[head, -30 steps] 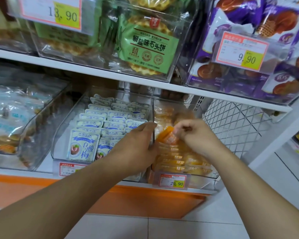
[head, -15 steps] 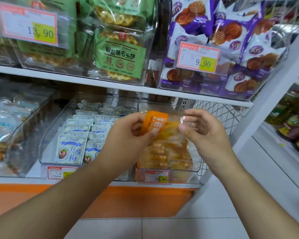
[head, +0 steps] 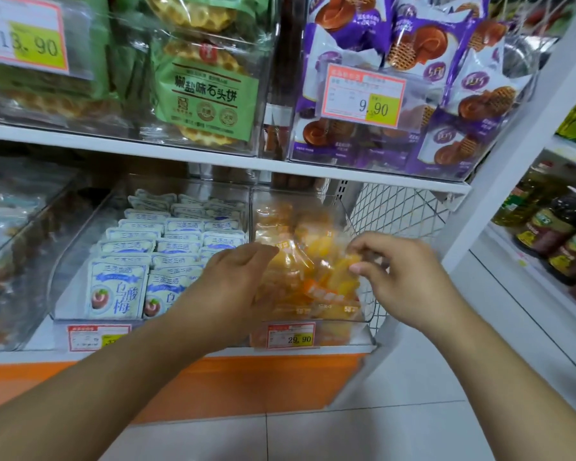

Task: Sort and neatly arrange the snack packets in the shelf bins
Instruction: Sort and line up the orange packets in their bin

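A clear snack packet with yellow and orange contents sits low over the right clear bin on the bottom shelf, on top of several similar orange packets. My left hand holds its left edge, fingers reaching over it and the thumb hidden. My right hand pinches the packet's right edge between thumb and fingertips. In the bin to the left, white and blue plum packets stand in neat rows.
Green waffle packets and purple biscuit packets fill bins on the upper shelf. A wire mesh panel closes the shelf's right end. Bottles stand on a neighbouring shelf at right. Price tags hang on the bin fronts.
Both hands have brought the orange packet down from in front of the shelf into the right bin. The view has shifted closer and slightly left.
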Tool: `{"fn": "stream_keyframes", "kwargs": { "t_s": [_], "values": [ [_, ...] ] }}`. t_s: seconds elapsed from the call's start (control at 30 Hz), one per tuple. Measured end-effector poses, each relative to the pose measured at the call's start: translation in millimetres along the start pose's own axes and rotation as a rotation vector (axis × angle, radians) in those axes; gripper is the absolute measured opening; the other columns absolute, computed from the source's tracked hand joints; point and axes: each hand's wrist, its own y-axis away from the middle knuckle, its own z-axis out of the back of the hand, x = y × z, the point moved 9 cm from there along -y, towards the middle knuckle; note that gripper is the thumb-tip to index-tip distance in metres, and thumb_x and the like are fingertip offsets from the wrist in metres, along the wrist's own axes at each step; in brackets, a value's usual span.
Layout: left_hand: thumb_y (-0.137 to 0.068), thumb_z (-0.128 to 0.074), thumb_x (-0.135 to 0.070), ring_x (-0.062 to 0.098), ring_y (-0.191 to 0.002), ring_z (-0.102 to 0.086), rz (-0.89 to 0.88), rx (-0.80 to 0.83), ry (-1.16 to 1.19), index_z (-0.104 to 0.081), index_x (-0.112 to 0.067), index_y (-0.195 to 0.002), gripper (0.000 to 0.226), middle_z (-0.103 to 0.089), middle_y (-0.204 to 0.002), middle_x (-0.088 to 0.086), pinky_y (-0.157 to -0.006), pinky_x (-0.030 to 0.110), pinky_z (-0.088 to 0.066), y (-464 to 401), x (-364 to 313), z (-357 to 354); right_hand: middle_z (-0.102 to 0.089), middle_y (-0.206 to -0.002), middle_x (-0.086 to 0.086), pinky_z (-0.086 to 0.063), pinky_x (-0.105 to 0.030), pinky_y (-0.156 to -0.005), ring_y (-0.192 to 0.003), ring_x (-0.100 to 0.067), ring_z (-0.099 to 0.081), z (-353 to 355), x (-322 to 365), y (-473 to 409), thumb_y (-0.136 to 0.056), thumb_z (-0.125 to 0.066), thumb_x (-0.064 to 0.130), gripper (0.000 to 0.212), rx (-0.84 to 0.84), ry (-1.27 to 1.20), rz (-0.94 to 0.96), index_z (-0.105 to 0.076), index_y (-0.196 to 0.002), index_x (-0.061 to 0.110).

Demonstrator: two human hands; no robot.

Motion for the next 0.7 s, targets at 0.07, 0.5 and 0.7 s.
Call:
{"fn": "stream_keyframes", "kwargs": {
  "t_s": [0.07,0.5,0.7],
  "values": [
    [-0.099,-0.053,-0.053,0.018,-0.146,-0.021,-0.039,0.004,-0.048,-0.029,-0.032,-0.156,0.065,-0.031,-0.161,-0.01,-0.12,0.034,-0.017,-1,-2,-1,-0.074,-0.087,0.015,-0.058,-0.037,-0.079,-0.089,-0.011,-0.069,-17,0,2,-0.092,-0.076,0.022,0.018,0.101,0.135,0.031,-0.07,-0.1,0.036],
    [-0.086,-0.021,-0.07,0.01,-0.153,-0.013,-0.145,0.017,-0.116,-0.046,-0.026,-0.142,0.075,-0.047,-0.151,-0.01,-0.122,0.04,-0.006,-7,-1,-16,-0.075,-0.097,0.006,-0.054,-0.032,-0.085,-0.098,-0.014,-0.065,-46,-4,11,-0.097,-0.063,0.027,0.016,0.27,0.266,0.033,-0.078,-0.101,0.022],
    [-0.087,-0.013,-0.073,0.008,-0.153,-0.007,-0.132,0.071,-0.183,-0.039,-0.028,-0.144,0.077,-0.041,-0.154,-0.014,-0.123,0.04,0.0,-11,-2,-23,-0.067,-0.088,0.012,-0.044,-0.028,-0.083,-0.098,-0.015,-0.06,-46,14,26,-0.106,-0.046,0.049,0.031,0.384,0.381,0.089,-0.074,-0.109,0.037]
  ]
}}
